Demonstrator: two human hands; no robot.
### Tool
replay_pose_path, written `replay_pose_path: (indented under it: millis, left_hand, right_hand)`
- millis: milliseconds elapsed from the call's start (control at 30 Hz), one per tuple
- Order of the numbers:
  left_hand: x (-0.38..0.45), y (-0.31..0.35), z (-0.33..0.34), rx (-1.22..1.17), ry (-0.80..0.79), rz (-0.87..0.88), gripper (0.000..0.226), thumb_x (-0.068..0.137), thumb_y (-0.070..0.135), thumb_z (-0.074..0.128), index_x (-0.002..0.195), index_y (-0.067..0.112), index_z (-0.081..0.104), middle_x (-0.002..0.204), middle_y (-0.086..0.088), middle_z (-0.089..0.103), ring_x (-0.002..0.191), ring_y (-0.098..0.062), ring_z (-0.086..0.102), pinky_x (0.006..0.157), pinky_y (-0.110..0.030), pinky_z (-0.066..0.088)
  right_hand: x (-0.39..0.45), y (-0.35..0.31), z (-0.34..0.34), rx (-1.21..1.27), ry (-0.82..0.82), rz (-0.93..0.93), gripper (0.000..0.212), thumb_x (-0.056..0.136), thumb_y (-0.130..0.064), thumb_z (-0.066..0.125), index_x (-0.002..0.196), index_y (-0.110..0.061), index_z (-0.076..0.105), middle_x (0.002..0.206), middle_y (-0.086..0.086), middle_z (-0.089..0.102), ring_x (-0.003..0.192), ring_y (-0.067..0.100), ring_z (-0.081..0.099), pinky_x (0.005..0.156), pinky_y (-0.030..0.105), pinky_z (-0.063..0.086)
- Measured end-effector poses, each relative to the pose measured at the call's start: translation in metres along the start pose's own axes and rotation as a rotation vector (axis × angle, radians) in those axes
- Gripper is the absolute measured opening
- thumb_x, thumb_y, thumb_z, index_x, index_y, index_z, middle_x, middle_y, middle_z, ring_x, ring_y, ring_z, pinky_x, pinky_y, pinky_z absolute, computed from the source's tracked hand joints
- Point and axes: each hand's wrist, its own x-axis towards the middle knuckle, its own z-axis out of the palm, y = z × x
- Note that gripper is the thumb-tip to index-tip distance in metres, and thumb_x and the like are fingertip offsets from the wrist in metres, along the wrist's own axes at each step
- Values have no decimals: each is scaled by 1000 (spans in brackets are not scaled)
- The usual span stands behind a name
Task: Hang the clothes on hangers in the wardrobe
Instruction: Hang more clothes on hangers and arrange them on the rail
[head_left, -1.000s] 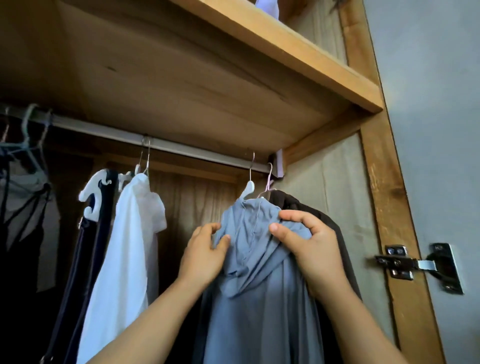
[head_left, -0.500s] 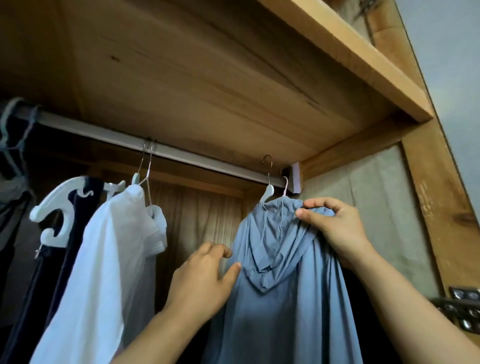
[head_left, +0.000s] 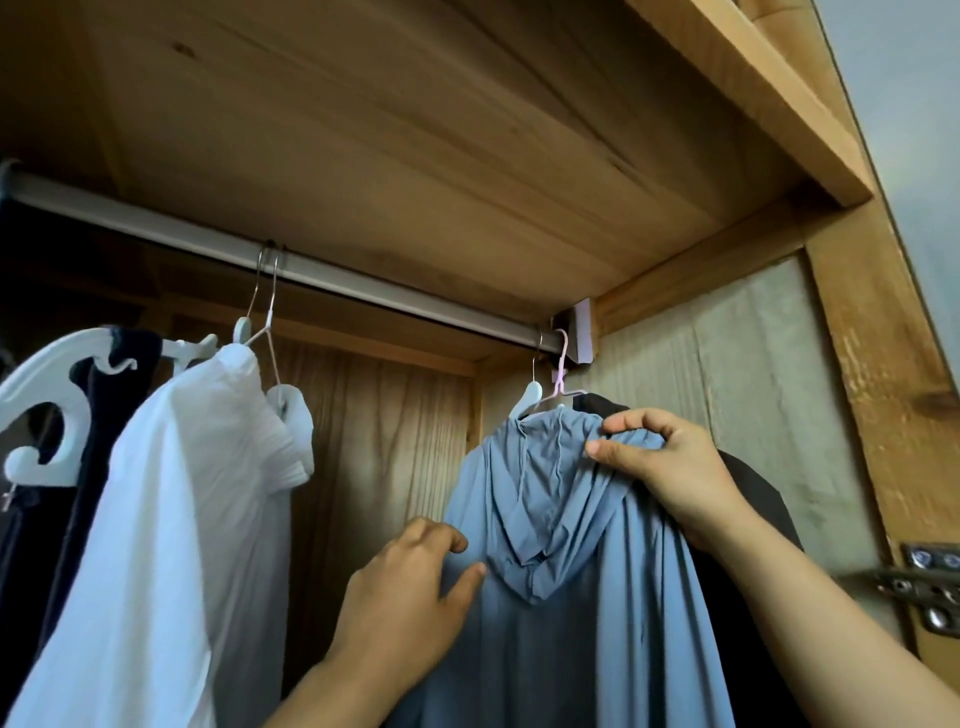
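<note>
Blue hooded garment (head_left: 550, 597) hangs at the rail's (head_left: 363, 283) right end; right hand (head_left: 670, 467) pinches its shoulder, left hand (head_left: 410, 597) grips its left edge, an open gap beside the white shirt (head_left: 171, 519).

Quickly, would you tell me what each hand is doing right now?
Left hand: grips the blue hoodie at its left edge.
Right hand: pinches the hoodie's shoulder near the hanger.

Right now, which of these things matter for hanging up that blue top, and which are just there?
In use:
blue hooded top
its white hanger
rail
right hand, pinching the top's shoulder
left hand, at the top's left edge

Just there:
white shirt
dark garment behind
door hinge
</note>
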Motion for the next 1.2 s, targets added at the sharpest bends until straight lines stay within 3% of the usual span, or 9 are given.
replay_pose_path:
  millis: [167, 367, 467, 567, 667, 733, 800, 933, 1200]
  left_hand:
    - [-4, -1, 9, -21, 4, 3, 26, 89, 55, 46, 108, 37, 52, 118, 21, 48, 111, 0, 50, 86, -19, 41]
    - [-9, 0, 12, -98, 68, 15, 23, 86, 49, 56, 100, 32, 59, 109, 18, 56, 103, -6, 56, 82, -26, 45]
    - [-22, 4, 15, -179, 92, 62, 22, 84, 49, 59, 94, 30, 63, 105, 17, 60, 97, -9, 61, 79, -29, 49]
    - [-41, 10, 19, -240, 42, 106, 25, 82, 52, 57, 92, 30, 63, 100, 16, 62, 91, -6, 61, 75, -26, 47]
    - [-68, 16, 23, -321, -39, 151, 34, 76, 59, 46, 87, 32, 64, 87, 19, 61, 74, 0, 58, 67, -18, 46]
    - [-91, 20, 27, -369, -103, 163, 32, 76, 59, 47, 84, 33, 65, 78, 21, 60, 71, 1, 58, 62, -9, 40]
    - [-116, 27, 30, -419, -168, 182, 36, 75, 62, 43, 82, 33, 65, 74, 20, 62, 69, 1, 59, 61, -12, 44]
    - [-171, 44, 39, -487, -291, 227, 35, 77, 59, 43, 83, 31, 63, 76, 17, 64, 70, 0, 59, 65, -22, 47]
    - [-295, 78, 44, -534, -615, 294, 32, 80, 57, 45, 86, 33, 65, 74, 19, 64, 71, 0, 59, 60, -9, 41]
  right_hand:
    - [-13, 7, 2, -455, 30, -174, 34, 66, -25, 84, 95, -23, 66, 98, -11, 65, 94, 7, 59, 87, 22, 44]
    - [-38, 14, -1, -758, -5, -372, 68, 66, -42, 79, 125, -27, 50, 118, -3, 54, 115, 16, 48, 102, 38, 38]
    - [-65, 13, -7, -792, 43, -393, 75, 68, -37, 78, 133, -25, 42, 123, -2, 51, 117, 18, 44, 102, 34, 36]
    - [-106, 11, -16, -818, 157, -383, 64, 74, -28, 74, 131, -19, 47, 117, 2, 53, 111, 22, 47, 96, 35, 39]
    - [-155, 10, -26, -843, 217, -394, 35, 79, -32, 62, 109, -15, 62, 99, 1, 61, 94, 23, 58, 83, 34, 45]
    - [-193, 11, -33, -835, 198, -357, 21, 81, -32, 60, 93, -17, 67, 83, -2, 65, 78, 19, 62, 70, 38, 50]
    - [-230, 11, -39, -858, 171, -301, 16, 82, -32, 59, 86, -19, 68, 76, -5, 64, 71, 15, 62, 63, 38, 51]
    - [-297, 17, -50, -926, 129, -216, 20, 83, -36, 57, 84, -19, 68, 71, -8, 62, 68, 11, 61, 63, 32, 48]
    - [-451, 22, -79, -980, 0, 179, 28, 82, -44, 50, 86, -22, 68, 75, -12, 62, 68, 11, 58, 62, 25, 48]
